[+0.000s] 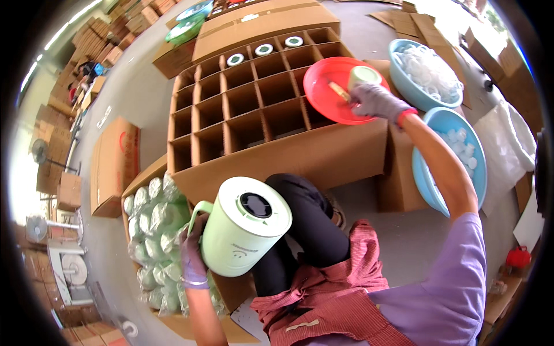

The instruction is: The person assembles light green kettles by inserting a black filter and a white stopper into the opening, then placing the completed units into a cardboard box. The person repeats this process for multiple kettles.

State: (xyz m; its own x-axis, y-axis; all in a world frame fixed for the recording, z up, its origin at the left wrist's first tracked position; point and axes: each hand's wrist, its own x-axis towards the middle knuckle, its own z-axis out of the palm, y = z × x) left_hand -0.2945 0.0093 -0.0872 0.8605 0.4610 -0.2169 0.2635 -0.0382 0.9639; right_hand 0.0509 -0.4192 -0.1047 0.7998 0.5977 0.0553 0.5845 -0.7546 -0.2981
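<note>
Two gloved hands are at work: the left hand (195,254) clasps one jug (231,245) by its handle side, while the right hand (376,101) has its fingers bent over one red tray (322,95); what exactly it grips cannot be told. That tray holds one pale cup (365,75) and one light stick (339,90), just beside the fingers.

The jug is pale mint green, tilted above the lap, with a white top, a black round centre and a small dark smiley on its side.

Beyond it stands one divided carton (288,155), three white-and-green tops (264,50) showing in its far row. The tray covers its right-hand cells, and the right hand hides part of the tray. Left of the jug, wrapped jugs (164,219) fill another carton, overlapping too much to count. At right are two blue tubs, one with clear rings (427,66), one with white caps (460,147); one closed carton (109,170) stands far left on the floor (147,109)
</note>
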